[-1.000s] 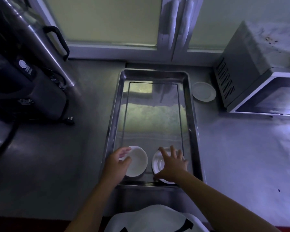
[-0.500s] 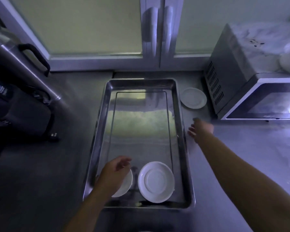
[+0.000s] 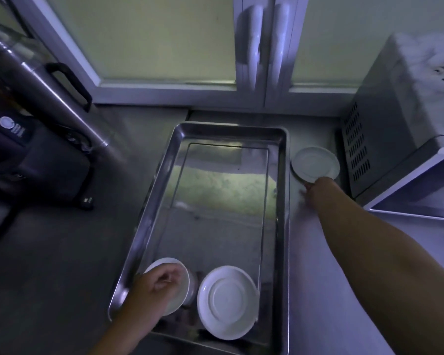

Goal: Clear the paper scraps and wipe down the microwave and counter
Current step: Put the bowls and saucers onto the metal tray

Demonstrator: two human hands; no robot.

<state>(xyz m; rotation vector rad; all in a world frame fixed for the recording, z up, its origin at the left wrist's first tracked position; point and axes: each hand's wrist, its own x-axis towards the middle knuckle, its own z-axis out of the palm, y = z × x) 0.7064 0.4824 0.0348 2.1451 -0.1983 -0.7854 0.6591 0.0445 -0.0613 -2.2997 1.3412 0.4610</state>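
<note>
Right hand (image 3: 318, 189) moved onto lone saucer (image 3: 315, 162), two saucers (image 3: 227, 301) in tray (image 3: 151, 201)

Kitchen; steel counter (image 3: 62, 252), microwave (image 3: 395, 124), metal tray (image 3: 149, 201)

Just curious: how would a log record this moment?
left hand: at small dish in tray | right hand: at plate beside microwave

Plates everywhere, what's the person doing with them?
A person is handling white dishes at a steel counter. The left hand grips a small dish in the near corner of the metal tray, beside a flat saucer. The right hand reaches the near edge of a third plate on the counter, between tray and microwave; its fingers are too blurred to show a grip.
</note>
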